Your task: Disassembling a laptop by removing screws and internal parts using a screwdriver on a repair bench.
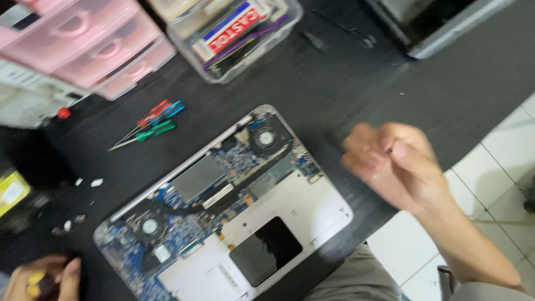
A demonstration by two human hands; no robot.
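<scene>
Black desk (356, 72) is covered by an opened laptop (223, 206) near its front edge. A tiny dark bit is pinched by the right hand (395, 164) beside it. A yellow-handled tool (36, 283) is gripped by the left hand (44, 278) at the front left corner.

pink plastic drawers (83, 44) stand at the far left of the black table (345, 83). beside them sits a clear box (234, 39) of supplies. red, blue and green screwdrivers (153, 122) lie near.

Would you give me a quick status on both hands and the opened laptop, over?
Right hand raised beside laptop, fingers pinched on something tiny. Left hand low, gripping yellow-and-black tool. Laptop open, boards and fans exposed, nothing over it.
</scene>
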